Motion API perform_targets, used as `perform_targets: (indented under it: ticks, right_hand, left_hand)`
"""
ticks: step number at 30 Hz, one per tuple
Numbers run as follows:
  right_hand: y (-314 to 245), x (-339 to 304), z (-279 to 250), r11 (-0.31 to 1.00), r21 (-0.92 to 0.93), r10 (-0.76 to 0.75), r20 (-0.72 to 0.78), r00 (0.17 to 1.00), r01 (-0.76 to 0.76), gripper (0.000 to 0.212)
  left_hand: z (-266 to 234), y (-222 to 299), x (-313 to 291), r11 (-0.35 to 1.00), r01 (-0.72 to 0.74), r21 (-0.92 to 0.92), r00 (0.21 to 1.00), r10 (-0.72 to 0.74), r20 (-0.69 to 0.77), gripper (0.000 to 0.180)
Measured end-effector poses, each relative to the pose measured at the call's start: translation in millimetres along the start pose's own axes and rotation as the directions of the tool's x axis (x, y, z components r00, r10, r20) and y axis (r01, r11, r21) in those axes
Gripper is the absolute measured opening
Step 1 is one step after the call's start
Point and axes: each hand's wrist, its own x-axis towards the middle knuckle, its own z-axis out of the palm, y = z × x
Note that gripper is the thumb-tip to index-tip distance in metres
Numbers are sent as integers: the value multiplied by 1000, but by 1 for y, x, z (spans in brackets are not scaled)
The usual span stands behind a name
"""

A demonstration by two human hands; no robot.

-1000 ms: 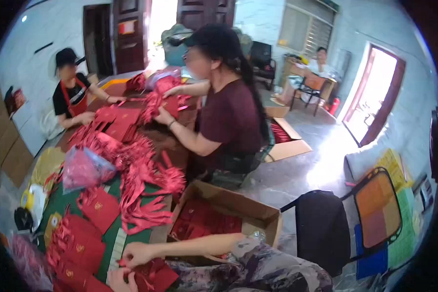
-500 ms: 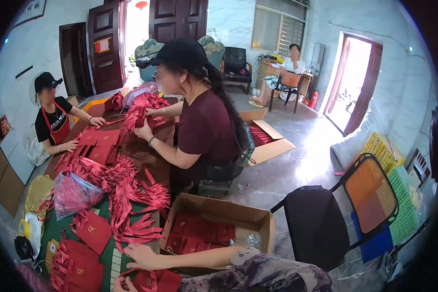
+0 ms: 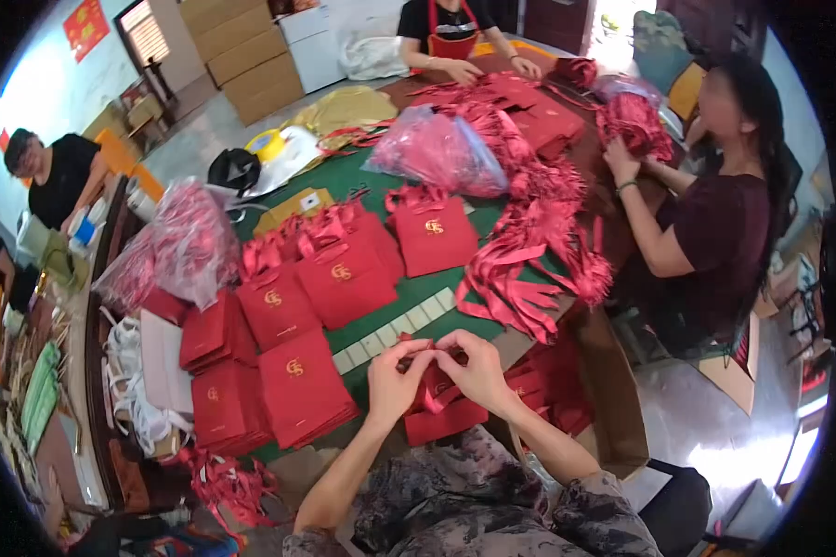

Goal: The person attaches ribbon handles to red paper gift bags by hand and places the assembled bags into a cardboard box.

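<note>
In front of my lap a small red paper gift bag (image 3: 444, 425) hangs tilted, with a gold emblem style like the others and a shiny red ribbon (image 3: 434, 401) across it. My left hand (image 3: 398, 379) pinches at the bag's upper edge. Facing it, my right hand (image 3: 475, 369) pinches at the same place, fingertips nearly touching. The fingers partly hide the edge and the ribbon ends. Just beyond my hands lies a row of pale rectangular tiles (image 3: 395, 331). A tangled heap of red ribbons (image 3: 539, 232) lies ahead to the right.
Stacked red bags (image 3: 305, 385) cover the green table (image 3: 348, 336) on the left. Plastic bags of pink-red material (image 3: 195, 243) sit beyond them. A cardboard box (image 3: 613, 408) holding red bags stands right of me. Co-workers handle ribbons and bags at the far and right sides.
The view has swung left. My hand that was at the ribbon heap has come back, and both hands now meet at the top of the red bag.
</note>
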Motion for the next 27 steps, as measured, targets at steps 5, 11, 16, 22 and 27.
perform_targets:
  ticks: [5, 11, 16, 22, 27]
  right_hand:
    - [2, 1, 9, 995, -86, -47, -2, 999, 47, 12]
    - [8, -3, 9, 971, 149, 180, 58, 982, -187, 20]
    - [7, 7, 3, 963, 173, 178, 160, 971, -205, 20]
    - [5, 24, -5, 966, 166, 162, 212, 964, -199, 10]
    - [10, 45, -19, 899, 345, 237, 135, 962, -270, 11]
  left_hand:
    - [-2, -7, 2, 996, 46, 80, 996, -39, -83, 20]
    - [8, -26, -2, 996, 11, 94, 983, 6, -185, 21]
    - [11, -34, -3, 992, 69, 101, 985, -53, -162, 21]
    - [-3, -29, -8, 992, -89, 94, 991, 98, -95, 28]
    - [-7, -26, -32, 994, -3, -113, 997, -6, -73, 42]
